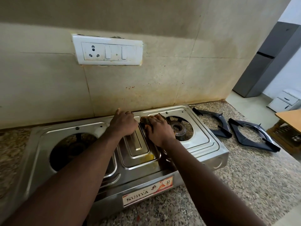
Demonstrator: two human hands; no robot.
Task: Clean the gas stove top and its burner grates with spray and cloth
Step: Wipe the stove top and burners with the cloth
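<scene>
Speckled granite counter [244, 176] is occupied by the steel stove [203, 144], set against a stained tiled wall. Both grates [224, 123] [257, 145] have been lifted off and laid to the right of the stove, apparently not yet wiped. The left hand [123, 123] is braced on the stove's rear centre with fingers curled; whether anything is held cannot be told. A dark cloth [144, 122] is gripped by the right hand [158, 129] beside the right burner [178, 128]. A yellow stain [149, 157] near the stove's front is judged still to be cleaned; no spray bottle is seen.
</scene>
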